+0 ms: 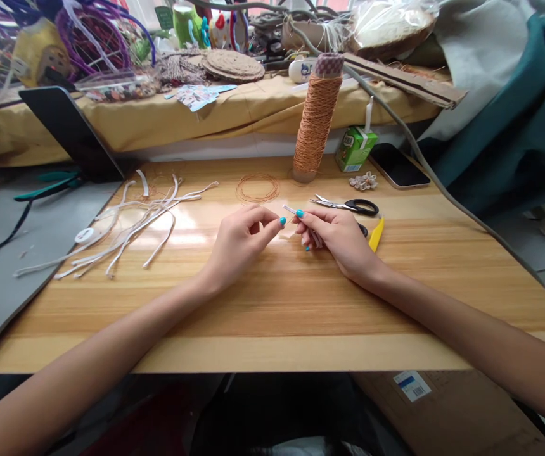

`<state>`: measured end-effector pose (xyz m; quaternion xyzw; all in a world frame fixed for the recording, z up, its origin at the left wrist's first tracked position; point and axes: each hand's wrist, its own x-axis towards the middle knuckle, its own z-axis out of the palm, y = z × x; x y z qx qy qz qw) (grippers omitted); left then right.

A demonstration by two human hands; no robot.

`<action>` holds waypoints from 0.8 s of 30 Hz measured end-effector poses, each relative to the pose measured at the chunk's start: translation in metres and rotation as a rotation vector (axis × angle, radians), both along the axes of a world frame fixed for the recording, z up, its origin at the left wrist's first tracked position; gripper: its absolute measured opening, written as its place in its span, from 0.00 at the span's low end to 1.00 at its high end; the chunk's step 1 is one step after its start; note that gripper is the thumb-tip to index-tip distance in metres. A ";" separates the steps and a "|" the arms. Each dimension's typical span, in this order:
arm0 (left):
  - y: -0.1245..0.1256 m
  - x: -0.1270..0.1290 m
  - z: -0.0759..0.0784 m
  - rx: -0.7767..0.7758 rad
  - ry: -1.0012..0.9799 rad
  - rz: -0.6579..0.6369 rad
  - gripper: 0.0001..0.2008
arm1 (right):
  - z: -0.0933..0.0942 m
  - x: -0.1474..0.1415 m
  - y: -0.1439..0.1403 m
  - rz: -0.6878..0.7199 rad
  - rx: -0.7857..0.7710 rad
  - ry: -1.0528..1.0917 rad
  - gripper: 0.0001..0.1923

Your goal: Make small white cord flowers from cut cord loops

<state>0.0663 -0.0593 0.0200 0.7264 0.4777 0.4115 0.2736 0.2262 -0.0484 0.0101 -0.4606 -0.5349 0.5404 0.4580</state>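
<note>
in front of the orange thread spool [319,123], the right hand [332,237] pinches a short white cord [289,209]. the left hand [244,237], in front and left of the spool, has thumb and forefinger together; whether they grip anything, i cannot tell. scissors [347,205] lie right-front of the spool, loose strips [156,210] well left.

Open bench [272,335] runs from the near edge up between the left hand [239,237] and right hand [339,237], and right of the scissors [364,206] to the cable [417,152]. Cords [151,214] clutter the far left; the tall spool [319,123], carton [355,149] and phone [400,166] obstruct the far right.
</note>
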 end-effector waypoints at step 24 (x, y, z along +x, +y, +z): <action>-0.001 0.000 -0.010 0.296 0.325 0.026 0.10 | -0.001 0.000 -0.002 0.040 0.018 -0.117 0.14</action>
